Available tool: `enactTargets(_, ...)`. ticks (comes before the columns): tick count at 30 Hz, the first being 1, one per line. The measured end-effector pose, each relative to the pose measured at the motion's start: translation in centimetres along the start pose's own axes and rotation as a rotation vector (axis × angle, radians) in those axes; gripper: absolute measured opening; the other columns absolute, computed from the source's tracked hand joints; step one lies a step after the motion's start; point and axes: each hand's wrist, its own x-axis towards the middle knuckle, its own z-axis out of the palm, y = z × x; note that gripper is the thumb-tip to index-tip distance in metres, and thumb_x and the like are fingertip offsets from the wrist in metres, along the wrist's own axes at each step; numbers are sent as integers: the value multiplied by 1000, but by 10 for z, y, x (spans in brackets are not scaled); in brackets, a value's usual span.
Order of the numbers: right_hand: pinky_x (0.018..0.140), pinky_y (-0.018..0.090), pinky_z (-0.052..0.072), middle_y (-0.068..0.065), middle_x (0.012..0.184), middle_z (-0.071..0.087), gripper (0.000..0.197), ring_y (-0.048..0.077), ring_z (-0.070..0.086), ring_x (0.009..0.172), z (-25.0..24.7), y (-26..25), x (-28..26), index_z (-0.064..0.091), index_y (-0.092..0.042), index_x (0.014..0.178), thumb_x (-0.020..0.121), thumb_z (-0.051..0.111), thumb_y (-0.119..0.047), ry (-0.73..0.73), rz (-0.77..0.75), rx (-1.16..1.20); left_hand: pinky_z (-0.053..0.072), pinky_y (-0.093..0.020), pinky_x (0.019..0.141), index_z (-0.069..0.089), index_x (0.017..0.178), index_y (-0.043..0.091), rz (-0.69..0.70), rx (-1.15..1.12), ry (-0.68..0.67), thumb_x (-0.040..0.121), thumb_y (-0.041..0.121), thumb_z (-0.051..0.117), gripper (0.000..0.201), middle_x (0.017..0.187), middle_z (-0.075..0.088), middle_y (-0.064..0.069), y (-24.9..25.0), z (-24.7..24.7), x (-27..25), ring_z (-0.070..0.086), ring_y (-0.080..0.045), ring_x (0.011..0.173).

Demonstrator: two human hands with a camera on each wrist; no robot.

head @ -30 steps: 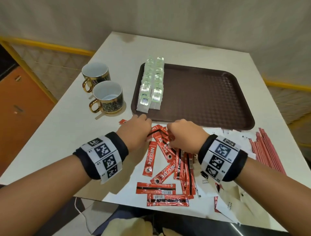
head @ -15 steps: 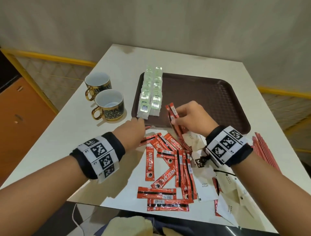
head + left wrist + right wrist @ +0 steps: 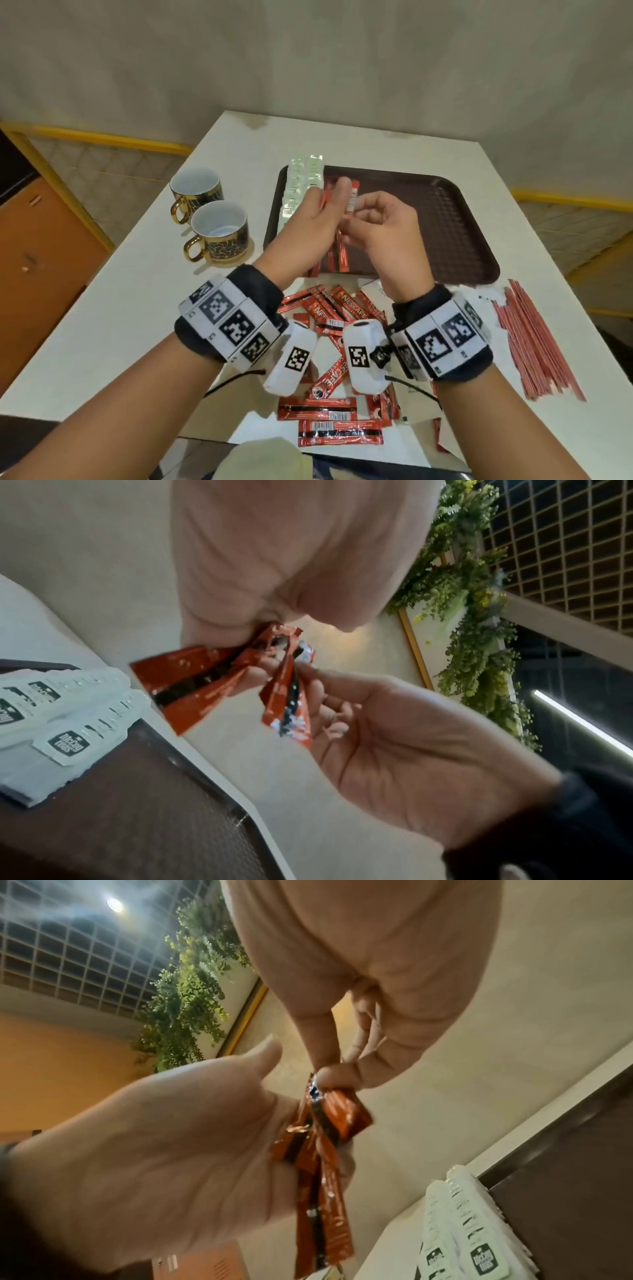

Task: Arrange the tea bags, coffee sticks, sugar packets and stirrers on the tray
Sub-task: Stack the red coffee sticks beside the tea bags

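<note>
- Head view: both hands are raised above the near edge of the brown tray (image 3: 445,219), sharing a small bundle of red coffee sticks (image 3: 339,246).
- Left hand (image 3: 308,233): palm open toward the right, fingers nearly straight; the sticks lie against the palm and fingers. Grip released, supporting only.
- Right hand (image 3: 383,236): thumb and fingertips pinch the upper ends of the sticks, seen in the right wrist view (image 3: 329,1115). Grip grasping the sticks.
- Tea bags (image 3: 303,185): 2 overlapping rows of pale green packets along the tray's left side.
- More red coffee sticks (image 3: 329,421) lie scattered on the white tabletop (image 3: 137,308) near the person, mixed with white sugar packets (image 3: 376,291).
- Red stirrers (image 3: 534,339) lie bunched on the tabletop to the right.
- 2 black-and-gold cups (image 3: 219,231) stand left of the tray.
</note>
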Motion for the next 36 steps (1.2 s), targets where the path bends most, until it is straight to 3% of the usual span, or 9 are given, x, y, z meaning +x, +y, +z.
enactTargets(3,70,33,59,10,75,66,15,18,65,70,0,0,-11,65,-4,88,83,60,9,-27,-58,-53,54,-30,73,60,104,7,54,-23,-19,97,45,48,41,90,68,-8,-9,2,1,68,-18,82)
enactTargets(8,81,34,59,22,95,65,24,22,69,84,-18,-1,-22,65,-7,110,89,61,3,-216,49,46,51,-31,75,60,90,13,29,-41,24,100,38,49,29,83,63,-7,-20,-6,-1,63,-14,76)
enactTargets(12,77,29,54,0,101,64,46,16,64,92,-26,21,-21,55,-19,117,82,73,-43,-352,113,-708,42,-16,62,54,93,15,0,-41,113,102,36,46,24,76,49,-3,-30,-14,-6,48,-3,61)
enactTargets(15,76,29,46,1,113,56,75,16,54,98,-16,36,-24,51,-14,117,71,67,-70,-590,243,-1183,45,-4,59,56,91,23,-48,-99,154,102,37,45,21,75,57,6,-32,-21,-7,56,10,59)
enactTargets(19,83,35,49,7,107,50,55,24,52,98,9,51,-28,52,-11,106,77,73,-53,-652,200,-1418,60,-33,82,55,102,33,-96,-226,142,102,34,46,9,103,66,-11,-29,-23,-5,68,-16,84)
enactTargets(22,76,32,46,8,106,58,28,27,59,99,18,55,-18,57,-9,101,87,70,-30,-664,165,-1422,61,-30,72,51,123,23,-99,-281,168,103,30,45,21,102,63,-1,-29,-26,-4,70,-12,74)
enactTargets(26,68,31,39,13,107,60,2,28,55,82,19,59,-10,53,-11,95,94,54,-10,-614,155,-1410,53,-25,58,54,107,20,-85,-291,220,104,25,44,11,86,58,1,-34,-34,-7,60,-8,56)
enactTargets(31,71,33,40,14,110,55,19,34,59,101,20,52,-1,52,-4,113,95,51,-9,-620,203,-1407,42,-19,47,55,99,18,-122,-330,220,102,31,48,15,70,50,2,-43,-39,-10,46,-6,50)
enactTargets(36,61,27,44,3,91,62,12,21,62,81,3,50,18,62,-8,100,90,63,-14,-608,322,-1197,40,-17,45,57,100,19,-138,-317,244,98,40,52,22,67,48,3,-49,-39,-14,43,-5,49)
